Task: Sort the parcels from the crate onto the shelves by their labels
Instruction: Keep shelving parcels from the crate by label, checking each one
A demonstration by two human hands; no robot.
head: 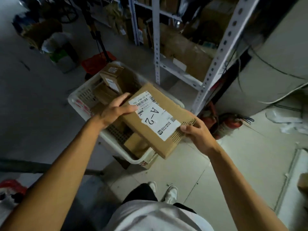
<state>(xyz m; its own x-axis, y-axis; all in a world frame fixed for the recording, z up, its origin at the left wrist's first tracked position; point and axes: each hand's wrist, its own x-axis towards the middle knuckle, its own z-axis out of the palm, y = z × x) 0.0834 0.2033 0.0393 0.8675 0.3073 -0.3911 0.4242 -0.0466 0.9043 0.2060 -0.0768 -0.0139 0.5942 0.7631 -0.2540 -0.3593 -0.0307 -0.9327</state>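
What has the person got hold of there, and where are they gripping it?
A flat cardboard parcel marked A-2, held over the crate. The left hand holds its far end by the label; the right hand grips the near corner.

Parcels you hold: one (pixel 155 120)
Parcels in your crate (pixel 78 104): at least four
Hands: two
Shelf racks: two

Person observed from above. Both forearms bare from elbow to wrist; no sleeve edge visible on either. No watch, ring or band visible on the left hand (pixel 115 109) or right hand (pixel 198 132). Torso covered by a plain light grey-white cotton top (pixel 155 217). Legs in dark black trousers (pixel 141 192). Feet in white low-cut trainers (pixel 171 194), slightly blurred.
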